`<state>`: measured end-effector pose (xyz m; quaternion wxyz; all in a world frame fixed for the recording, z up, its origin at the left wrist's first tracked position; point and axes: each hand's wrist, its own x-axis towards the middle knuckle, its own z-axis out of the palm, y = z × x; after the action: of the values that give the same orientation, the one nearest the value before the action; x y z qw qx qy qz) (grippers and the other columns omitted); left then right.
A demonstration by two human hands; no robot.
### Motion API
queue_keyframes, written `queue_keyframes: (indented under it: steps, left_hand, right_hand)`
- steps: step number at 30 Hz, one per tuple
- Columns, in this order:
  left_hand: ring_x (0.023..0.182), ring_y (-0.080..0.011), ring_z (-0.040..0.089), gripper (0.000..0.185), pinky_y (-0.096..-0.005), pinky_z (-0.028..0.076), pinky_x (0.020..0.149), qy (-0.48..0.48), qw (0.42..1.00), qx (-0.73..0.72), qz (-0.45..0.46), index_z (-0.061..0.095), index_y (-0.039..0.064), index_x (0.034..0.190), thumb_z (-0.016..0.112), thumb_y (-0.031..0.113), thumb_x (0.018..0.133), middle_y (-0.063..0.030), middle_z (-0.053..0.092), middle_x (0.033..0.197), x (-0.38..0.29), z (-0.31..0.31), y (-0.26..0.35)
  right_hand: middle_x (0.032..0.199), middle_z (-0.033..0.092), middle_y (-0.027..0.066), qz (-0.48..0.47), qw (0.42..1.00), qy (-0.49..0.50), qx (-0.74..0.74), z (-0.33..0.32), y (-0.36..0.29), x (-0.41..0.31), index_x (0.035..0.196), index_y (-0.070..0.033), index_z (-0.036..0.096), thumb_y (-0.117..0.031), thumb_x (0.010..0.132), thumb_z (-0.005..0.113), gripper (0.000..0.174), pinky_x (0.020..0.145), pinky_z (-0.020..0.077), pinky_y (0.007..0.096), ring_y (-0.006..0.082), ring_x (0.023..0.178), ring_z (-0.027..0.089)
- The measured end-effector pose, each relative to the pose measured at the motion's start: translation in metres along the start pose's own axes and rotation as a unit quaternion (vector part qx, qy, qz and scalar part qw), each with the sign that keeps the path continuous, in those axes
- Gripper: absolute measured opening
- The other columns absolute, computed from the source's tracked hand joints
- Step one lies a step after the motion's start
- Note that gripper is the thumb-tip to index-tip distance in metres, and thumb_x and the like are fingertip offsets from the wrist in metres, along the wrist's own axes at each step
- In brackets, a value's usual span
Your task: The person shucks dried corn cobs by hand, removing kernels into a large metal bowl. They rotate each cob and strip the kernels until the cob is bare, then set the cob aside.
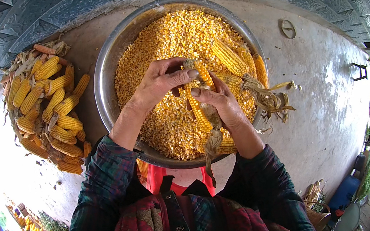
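Both hands hold one partly shelled corn cob (198, 108) above a wide metal basin (105, 91). Rows of kernels are gone from it, baring patches of pale core. My left hand (166, 81) grips its upper end, thumb laid across the cob. Around the lower part curl the fingers of my right hand (220, 101), with the thumb pressed on the kernels. A dry husk (213, 143) hangs from the bottom end. Loose corn kernels (167, 40) fill much of the basin. Several whole cobs (230, 57) rest on them at the right, some with husks (263, 95) over the rim.
On the concrete floor (314, 104) at the left lies a heap of corn cobs (53, 109). A red plastic object (156, 179) shows below the basin. A small ring (288, 28) lies at right, with a wicker basket (318, 215) and blue container (344, 192) lower down.
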<state>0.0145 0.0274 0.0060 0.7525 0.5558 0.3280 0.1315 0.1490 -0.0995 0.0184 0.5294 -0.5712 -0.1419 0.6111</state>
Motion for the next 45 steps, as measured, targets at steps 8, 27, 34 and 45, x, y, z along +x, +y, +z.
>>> queue_keyframes:
  steps: [8, 27, 34, 45]
  left_hand:
    - [0.061, -0.0258, 0.056, 0.038, -0.0373, 0.041, 0.054, 0.036, 0.963, 0.231, 0.133, 0.055, -0.002, 0.091, 0.057, 0.036, 0.094, -0.0128, 0.053, 0.065, 0.002, 0.008, -0.014]
    - [0.065, -0.0063, 0.053, 0.043, -0.0227, 0.042, 0.055, 0.023, 1.000, -0.003, 0.014, 0.062, 0.001, 0.102, 0.057, 0.043, 0.093, 0.0039, 0.054, 0.070, -0.001, 0.005, -0.001]
    - [0.075, -0.0089, 0.058, 0.052, -0.0240, 0.052, 0.062, 0.000, 0.999, -0.019, 0.026, 0.053, 0.004, 0.130, 0.064, 0.031, 0.087, -0.0032, 0.057, 0.098, -0.006, 0.007, -0.001]
    - [0.087, -0.0390, 0.065, 0.086, -0.0419, 0.051, 0.075, 0.038, 0.962, 0.267, 0.031, 0.038, 0.000, 0.133, 0.078, 0.040, 0.068, -0.0256, 0.064, 0.087, -0.010, 0.035, -0.024]
  right_hand:
    - [0.112, 0.061, 0.0142, -0.021, 1.000, 0.001, 0.016, 0.002, 0.001, 0.002, 0.142, 0.012, 0.020, -0.020, 0.080, 0.074, 0.089, 0.090, 0.0449, 0.0273, 0.0173, 0.103, 0.059]
    - [0.125, 0.054, 0.0188, -0.040, 0.999, 0.026, 0.013, 0.002, 0.013, 0.002, 0.145, 0.012, 0.013, -0.037, 0.079, 0.076, 0.103, 0.097, 0.0406, 0.0320, 0.0208, 0.109, 0.055]
    - [0.104, 0.063, 0.0029, -0.121, 0.991, -0.014, 0.051, 0.001, 0.017, 0.014, 0.115, -0.001, 0.057, -0.035, 0.086, 0.072, 0.047, 0.084, 0.0453, 0.0247, 0.0100, 0.094, 0.058]
    - [0.103, 0.059, 0.0007, -0.164, 0.982, 0.088, 0.002, 0.006, 0.012, 0.018, 0.120, -0.002, 0.054, -0.035, 0.088, 0.069, 0.048, 0.081, 0.0422, 0.0236, 0.0093, 0.092, 0.053]
